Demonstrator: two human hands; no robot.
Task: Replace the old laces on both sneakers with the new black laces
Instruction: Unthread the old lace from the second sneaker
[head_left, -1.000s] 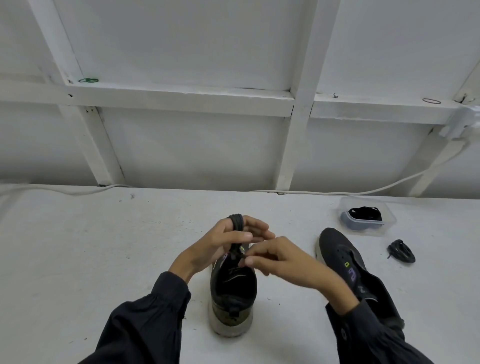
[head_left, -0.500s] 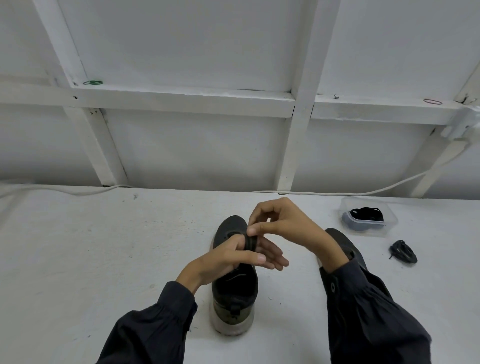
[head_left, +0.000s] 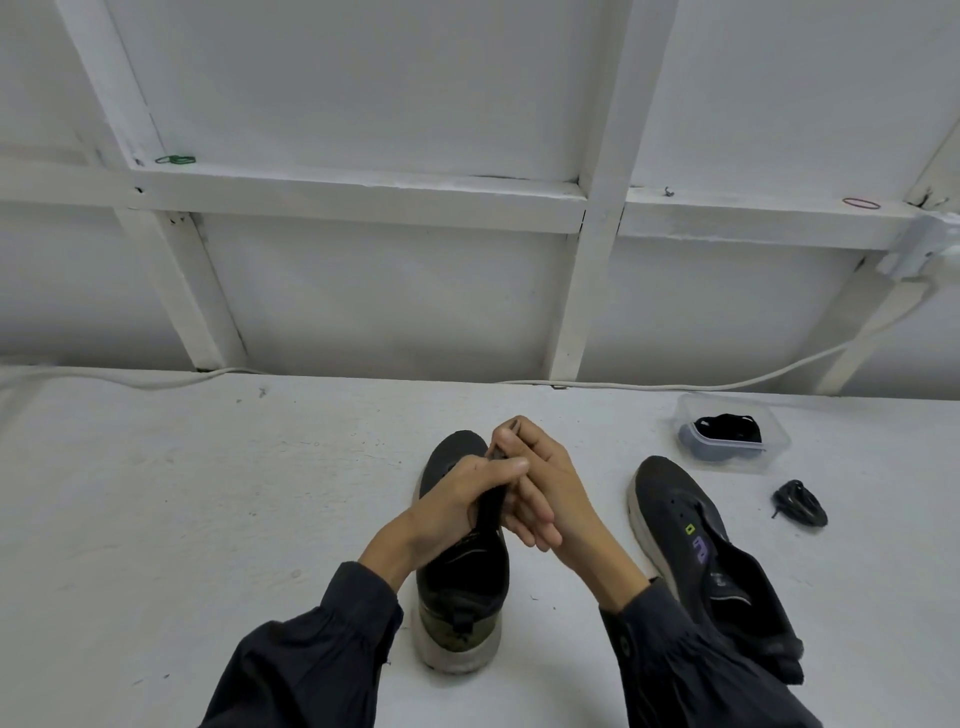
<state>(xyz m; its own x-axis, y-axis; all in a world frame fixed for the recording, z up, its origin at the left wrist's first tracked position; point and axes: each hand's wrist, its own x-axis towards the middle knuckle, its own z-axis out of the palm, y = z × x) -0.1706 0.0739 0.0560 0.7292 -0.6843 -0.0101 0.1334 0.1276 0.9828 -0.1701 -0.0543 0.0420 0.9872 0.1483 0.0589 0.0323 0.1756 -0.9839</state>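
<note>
Head view: tub (head_left: 770, 458) holds black laces (head_left: 727, 428); left hand (head_left: 457, 501) and right hand (head_left: 548, 480) pinch lace (head_left: 493, 506).

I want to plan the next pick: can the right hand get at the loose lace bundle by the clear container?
Probably yes, once freed: the right hand pinches a lace above the near sneaker, but the lace bundle lies uncovered on the table, with only the low second sneaker between.

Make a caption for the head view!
Over one sneaker, the left hand and right hand grip a black lace; another sneaker lies beside.
</note>
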